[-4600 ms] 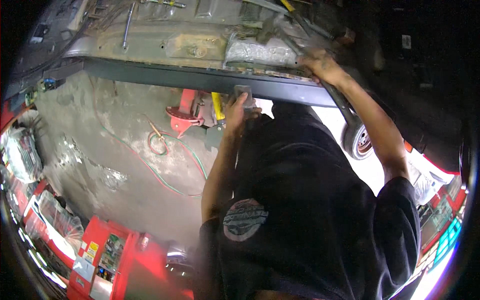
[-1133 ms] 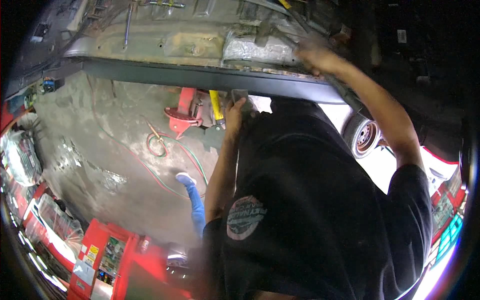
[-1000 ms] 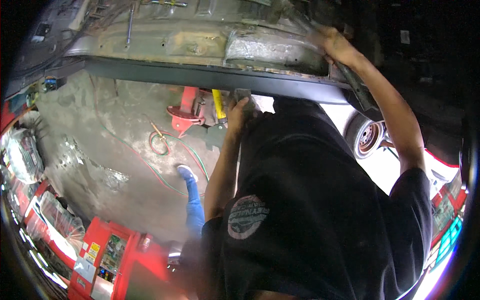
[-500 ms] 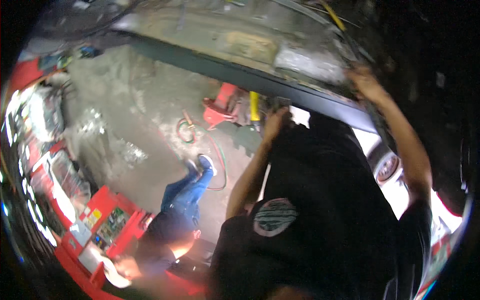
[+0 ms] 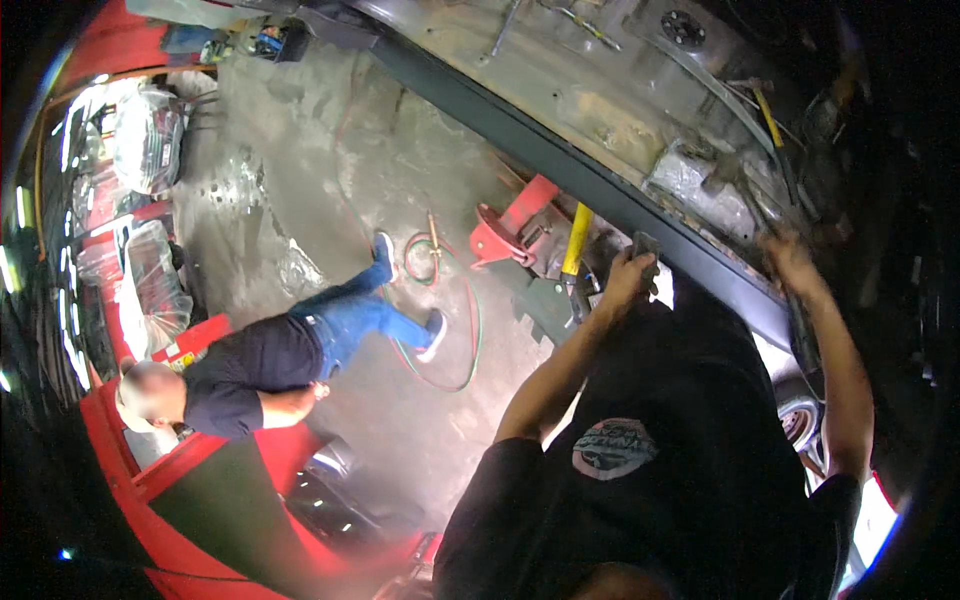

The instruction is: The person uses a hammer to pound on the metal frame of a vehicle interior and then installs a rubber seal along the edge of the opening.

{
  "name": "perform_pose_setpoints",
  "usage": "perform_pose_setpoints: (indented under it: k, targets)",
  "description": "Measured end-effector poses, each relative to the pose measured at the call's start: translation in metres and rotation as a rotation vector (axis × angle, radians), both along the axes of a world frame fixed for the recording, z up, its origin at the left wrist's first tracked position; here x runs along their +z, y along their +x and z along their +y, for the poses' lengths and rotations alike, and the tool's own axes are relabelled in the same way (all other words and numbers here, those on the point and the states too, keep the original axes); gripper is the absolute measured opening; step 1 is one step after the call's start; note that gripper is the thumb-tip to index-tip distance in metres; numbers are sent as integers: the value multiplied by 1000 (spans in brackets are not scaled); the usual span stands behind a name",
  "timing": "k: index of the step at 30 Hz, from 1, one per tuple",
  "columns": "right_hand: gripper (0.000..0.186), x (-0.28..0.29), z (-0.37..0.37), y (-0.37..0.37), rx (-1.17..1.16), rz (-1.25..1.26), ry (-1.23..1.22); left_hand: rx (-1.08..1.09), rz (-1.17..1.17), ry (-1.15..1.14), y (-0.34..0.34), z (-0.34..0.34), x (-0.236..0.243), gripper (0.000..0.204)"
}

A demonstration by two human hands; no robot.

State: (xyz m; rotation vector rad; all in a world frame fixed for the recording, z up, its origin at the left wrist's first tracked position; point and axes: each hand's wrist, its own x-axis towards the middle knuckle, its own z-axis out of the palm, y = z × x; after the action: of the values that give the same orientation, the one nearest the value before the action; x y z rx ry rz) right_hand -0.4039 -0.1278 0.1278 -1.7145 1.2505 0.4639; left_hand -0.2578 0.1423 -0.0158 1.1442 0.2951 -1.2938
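My left hand (image 5: pixel 630 278) is closed around a small dark block-like object (image 5: pixel 647 243), beside the dark sill (image 5: pixel 600 195) of a stripped vehicle body. Its exact kind is hard to make out. On the far side of the sill, my right hand (image 5: pixel 792 265) is closed around a long dark tool (image 5: pixel 748 200). This tool looks blurred; one end lies over the bare metal floor pan (image 5: pixel 590 110), near a silvery patch (image 5: pixel 690 180). A dark length hangs below the hand along my forearm.
A red jack (image 5: pixel 505 230) and a yellow bar (image 5: pixel 577 238) stand by the sill. Red and green hoses (image 5: pixel 470 340) curl on the concrete floor (image 5: pixel 300 150). Another person (image 5: pixel 270 360) is at the left, near red equipment (image 5: pixel 110 430). A yellow-handled tool (image 5: pixel 768 118) lies in the vehicle.
My view has shifted, so the vehicle and both hands sit farther right and lower. The other person has turned, with legs now apart. Both hands keep their grips.
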Motion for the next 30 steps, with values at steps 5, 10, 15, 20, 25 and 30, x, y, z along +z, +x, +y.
perform_pose_setpoints:
  k: [5,10,15,20,25,30]
  targets:
    - [45,13,-11,9,22,-184,-45,-7,-66,-2,-3,30,-6,28]
    - [52,25,7,-1,-62,-147,56,17,-85,2,-15,23,22,29]
    - [64,33,45,-6,72,-75,33,-10,-16,22,-21,30,34,24]
    - [53,92,24,8,51,-176,-71,-45,4,22,-26,50,33,19]
    - [46,78,11,16,-173,-411,-405,-17,-31,11,-27,42,53,19]
    - [56,23,69,0,165,1,185,-20,-66,39,-30,37,51,20]
